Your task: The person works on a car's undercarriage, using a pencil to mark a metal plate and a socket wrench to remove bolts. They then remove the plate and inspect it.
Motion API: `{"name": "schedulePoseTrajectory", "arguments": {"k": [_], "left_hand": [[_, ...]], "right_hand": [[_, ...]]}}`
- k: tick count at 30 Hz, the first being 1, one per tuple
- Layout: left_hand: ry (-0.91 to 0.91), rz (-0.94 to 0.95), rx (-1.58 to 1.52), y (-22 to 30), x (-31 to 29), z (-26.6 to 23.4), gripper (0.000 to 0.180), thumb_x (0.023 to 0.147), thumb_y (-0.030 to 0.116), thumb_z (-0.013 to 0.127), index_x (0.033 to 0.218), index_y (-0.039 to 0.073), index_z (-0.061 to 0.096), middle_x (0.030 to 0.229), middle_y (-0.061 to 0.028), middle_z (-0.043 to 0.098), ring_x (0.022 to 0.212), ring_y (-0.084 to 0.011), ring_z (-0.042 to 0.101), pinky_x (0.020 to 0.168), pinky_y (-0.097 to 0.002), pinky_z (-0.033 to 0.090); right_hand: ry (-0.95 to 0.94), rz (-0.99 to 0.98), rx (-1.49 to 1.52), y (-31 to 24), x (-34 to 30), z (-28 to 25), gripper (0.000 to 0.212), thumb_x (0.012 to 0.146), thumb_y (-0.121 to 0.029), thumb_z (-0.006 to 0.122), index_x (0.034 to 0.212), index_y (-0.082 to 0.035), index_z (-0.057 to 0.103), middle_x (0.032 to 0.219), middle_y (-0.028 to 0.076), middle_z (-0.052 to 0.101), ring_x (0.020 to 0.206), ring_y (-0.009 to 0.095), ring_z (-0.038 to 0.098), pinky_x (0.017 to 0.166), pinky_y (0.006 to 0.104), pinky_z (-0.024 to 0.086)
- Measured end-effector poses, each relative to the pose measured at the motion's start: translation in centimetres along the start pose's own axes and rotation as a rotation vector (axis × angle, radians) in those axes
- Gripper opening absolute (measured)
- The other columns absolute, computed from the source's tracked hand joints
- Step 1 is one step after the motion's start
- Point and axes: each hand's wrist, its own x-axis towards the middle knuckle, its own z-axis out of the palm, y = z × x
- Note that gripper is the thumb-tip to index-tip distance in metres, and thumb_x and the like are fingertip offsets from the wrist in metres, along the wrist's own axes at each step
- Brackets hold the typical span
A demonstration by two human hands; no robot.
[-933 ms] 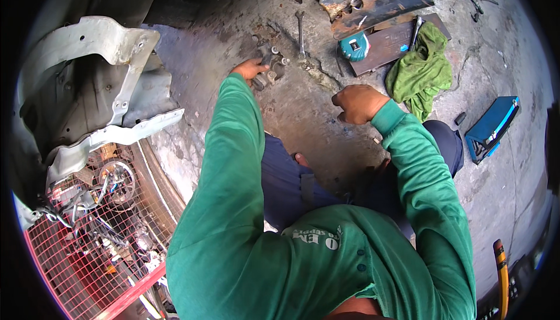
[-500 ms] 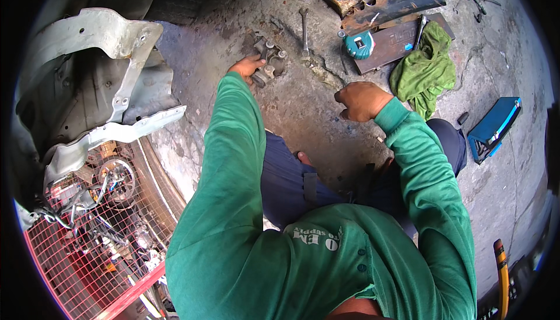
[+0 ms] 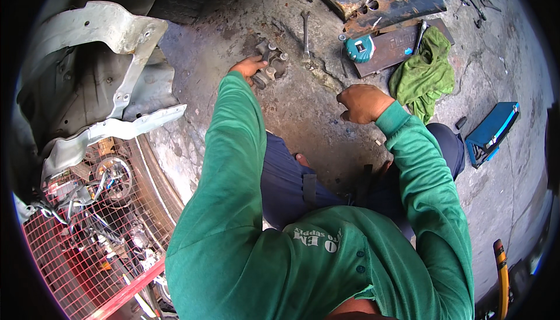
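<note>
On the concrete floor ahead lies a greasy grey metal car part (image 3: 270, 70) with bolts and round bosses, possibly a brake caliper. My left hand (image 3: 249, 67) is closed around its left side, thumb on top; some fingers are hidden beneath. My right hand (image 3: 365, 104) hovers to the right over the floor, fingers curled in. Whatever it may hold is hidden from view. Between and beyond both hands lies a combination wrench (image 3: 305, 35).
A teal tape measure (image 3: 359, 48) sits by a brown metal box (image 3: 388, 51) and a green rag (image 3: 424, 69). Rusty plates (image 3: 396, 5) lie farther back. On the right is a blue case (image 3: 493, 133). Left stand a bent car body panel (image 3: 131, 34) and red mesh (image 3: 70, 244).
Both hands stay nearly in place, the left on the metal part and the right curled. The view has shifted slightly.
</note>
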Motion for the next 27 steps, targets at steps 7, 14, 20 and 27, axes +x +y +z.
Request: {"name": "schedulePoseTrajectory", "arguments": {"k": [7,14,20,27], "left_hand": [[0.001,-0.016,0.029,0.1,-0.5,0.0,0.080,0.099,0.043,0.067,0.163,0.017,0.027,0.166,-0.0147,0.032,0.148,-0.0391,0.036,0.108,-0.0666,0.041],[0.015,0.015,0.095,1.0,-0.8,0.3,0.085,0.096,0.046,0.069,0.162,0.012,0.028,0.164,-0.0156,0.034,0.146,-0.0381,0.039,0.102,-0.0656,0.048],[-0.124,0.056,0.194,2.9,-0.9,1.5,0.097,0.092,0.047,0.074,0.163,0.008,0.020,0.162,-0.0228,0.034,0.143,-0.0427,0.042,0.085,-0.0609,0.059],[0.009,0.170,0.942,8.4,0.5,5.4,0.092,0.083,0.054,0.079,0.144,-0.008,0.050,0.150,-0.0264,0.051,0.135,-0.0406,0.053,0.111,-0.0477,0.042]], "right_hand": [[0.012,-0.007,0.003,-0.2,-0.2,-0.1,0.042,0.086,-0.036,0.073,0.109,-0.001,0.070,0.104,0.022,0.071,0.105,0.043,0.066,0.091,0.0517,0.053],[0.063,-0.002,0.018,-0.3,-0.2,0.2,0.033,0.082,-0.029,0.072,0.100,-0.001,0.075,0.105,0.021,0.074,0.104,0.041,0.070,0.090,0.0491,0.056],[0.028,0.033,0.010,-0.4,0.2,0.3,0.029,0.079,-0.022,0.069,0.098,-0.002,0.077,0.105,0.022,0.074,0.103,0.040,0.071,0.087,0.0499,0.057],[0.043,0.061,0.021,-0.2,-0.5,-0.4,0.031,0.078,-0.019,0.067,0.100,0.000,0.076,0.104,0.023,0.074,0.102,0.040,0.071,0.086,0.0505,0.057]]}}
